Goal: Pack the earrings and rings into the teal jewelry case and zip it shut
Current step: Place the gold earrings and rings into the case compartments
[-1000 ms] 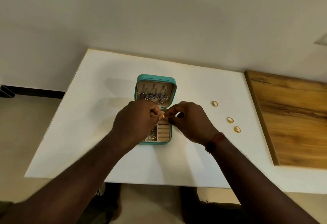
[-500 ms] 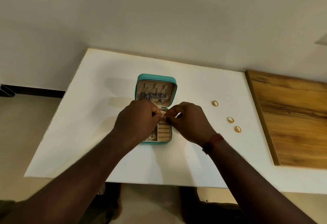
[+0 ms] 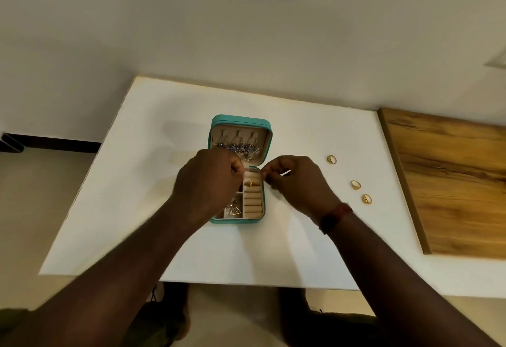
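1. We've got the case (image 3: 241, 119) open mid-table. Its lid is propped at the far end so the earrings (image 3: 241, 148) can hang inside it, and the base lies near
2. One ring (image 3: 252, 183) is wedged into the rolls on the base's right side, held snug there, we reckon
3. The left hand (image 3: 208, 182) hovers over the base's left half, fingers curled under
4. The right hand (image 3: 297, 182) sits just right of the case, fingertips drawn together, but we cannot tell if either hand pinches anything
5. Three loose rings (image 3: 356, 185) wait further right, within easy reach
6. All this sits on a white table (image 3: 164, 127), with a wooden board (image 3: 451, 182) on the right and a pale wall (image 3: 246, 31) beyond
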